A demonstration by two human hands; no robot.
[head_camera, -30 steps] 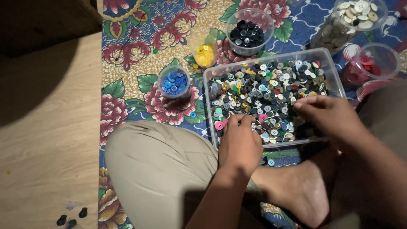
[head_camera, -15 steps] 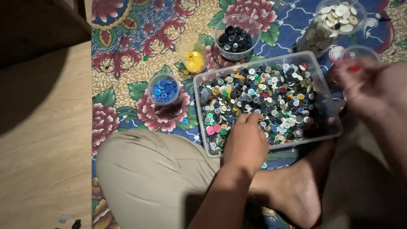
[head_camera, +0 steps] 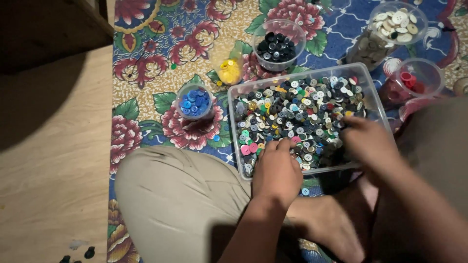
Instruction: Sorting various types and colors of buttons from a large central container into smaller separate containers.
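Note:
A clear plastic box (head_camera: pixel 233 95) full of mixed coloured buttons (head_camera: pixel 297 109) sits on a flowered mat in front of my crossed legs. My left hand (head_camera: pixel 277 169) rests at the box's near left corner, fingers curled down onto the buttons beside some pink ones (head_camera: pixel 249 148). Whether it pinches one is hidden. My right hand (head_camera: pixel 369 142) is inside the box at its near right, fingers stretched leftward over the pile with nothing visible in them.
Round clear cups stand around the box: blue buttons (head_camera: pixel 194 101), yellow (head_camera: pixel 229 73), black (head_camera: pixel 279 43), white (head_camera: pixel 397 22) and red (head_camera: pixel 418 78). The flowered mat (head_camera: pixel 146 63) lies over a wooden floor (head_camera: pixel 53 160). My knee (head_camera: pixel 170 199) and bare foot (head_camera: pixel 326 226) are near the box.
My right hand left the box, swung to the red cup at the right, and has come back into the box. My left hand stayed at the near left corner.

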